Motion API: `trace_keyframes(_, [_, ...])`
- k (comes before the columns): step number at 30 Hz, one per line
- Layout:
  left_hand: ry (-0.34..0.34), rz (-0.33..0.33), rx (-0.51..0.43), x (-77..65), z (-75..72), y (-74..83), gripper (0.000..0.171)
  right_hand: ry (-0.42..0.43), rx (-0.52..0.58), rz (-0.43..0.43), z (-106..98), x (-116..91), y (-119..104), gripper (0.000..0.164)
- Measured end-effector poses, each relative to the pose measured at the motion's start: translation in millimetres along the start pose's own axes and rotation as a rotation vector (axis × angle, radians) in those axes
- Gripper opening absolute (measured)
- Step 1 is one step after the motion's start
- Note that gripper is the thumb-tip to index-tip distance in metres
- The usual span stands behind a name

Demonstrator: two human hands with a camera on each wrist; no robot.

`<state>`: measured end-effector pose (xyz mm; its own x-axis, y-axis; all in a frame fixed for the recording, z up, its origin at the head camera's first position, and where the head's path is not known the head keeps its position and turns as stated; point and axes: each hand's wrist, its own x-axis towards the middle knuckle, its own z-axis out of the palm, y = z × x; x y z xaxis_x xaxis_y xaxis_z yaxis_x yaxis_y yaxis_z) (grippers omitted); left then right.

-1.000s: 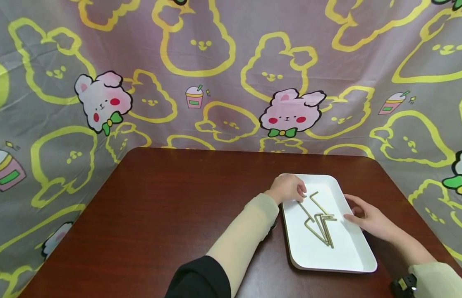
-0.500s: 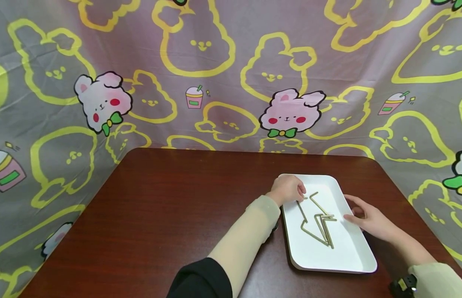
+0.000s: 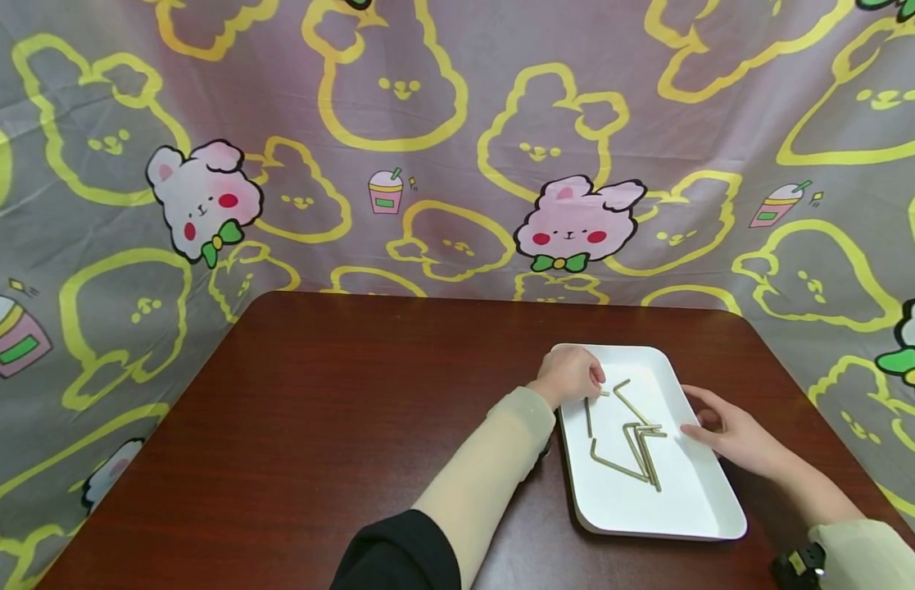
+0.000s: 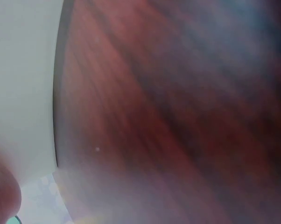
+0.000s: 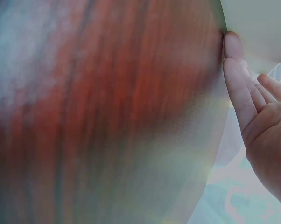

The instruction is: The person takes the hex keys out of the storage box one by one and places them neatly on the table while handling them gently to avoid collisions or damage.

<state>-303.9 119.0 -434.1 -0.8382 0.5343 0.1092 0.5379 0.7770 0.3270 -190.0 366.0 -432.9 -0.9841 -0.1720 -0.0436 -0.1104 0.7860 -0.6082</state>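
Observation:
The left hand reaches over the far left corner of a white tray. Its fingers pinch a brass-coloured L-shaped hex key near the bend, which they hide; the long arm points toward the near side of the tray. Several similar hex keys lie in the tray, some bunched and overlapping. At the tray's right side, the right hand rests its fingertips and thumb against the rim. In the right wrist view its fingers are fairly straight along the outer wall. The left wrist view shows only a blurred part of that hand.
The tray stands on the right part of a dark brown wooden table. Behind and beside the table hangs a grey cartoon-print cloth. A black device is worn at the right wrist.
The long arm of the hex key in the left hand has swung leftward, from slanting to nearly straight toward the near side. One loose key's bend has shifted left. The right hand stays put.

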Motion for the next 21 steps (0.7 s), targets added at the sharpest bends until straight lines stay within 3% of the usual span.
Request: trace_keyframes(21, [-0.013, -0.008, -0.033, -4.6, -5.7, 2.0, 0.007, -0.006, 0.008, 0.0, -0.3, 0.1, 0.5, 0.067])
